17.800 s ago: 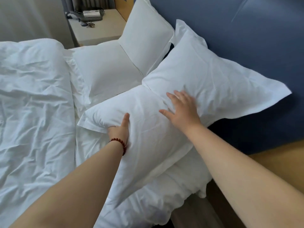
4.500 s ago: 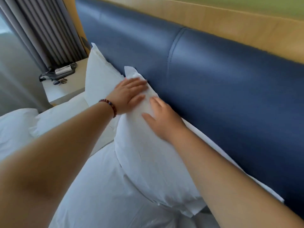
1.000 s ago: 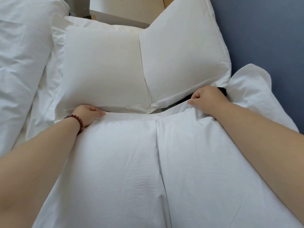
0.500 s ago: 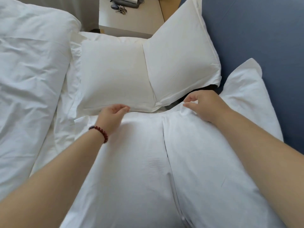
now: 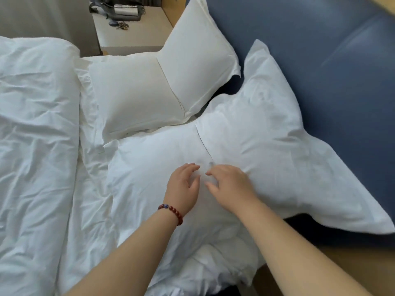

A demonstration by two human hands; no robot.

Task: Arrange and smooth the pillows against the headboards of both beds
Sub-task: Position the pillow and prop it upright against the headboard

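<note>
Blue headboard [image 5: 320,60], right: upright pillow [image 5: 267,135] is leaned on it, flat pillow [image 5: 154,167] abutted at left; left hand [image 5: 183,186] and right hand [image 5: 230,184] are held loose-fingered at their seam, nothing gripped; upright pillow could be toppled by hard smoothing.

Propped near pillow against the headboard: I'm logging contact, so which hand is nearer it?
Right. The right hand rests on the propped pillow; the left hand lies beside it, on the flat pillow.
</note>
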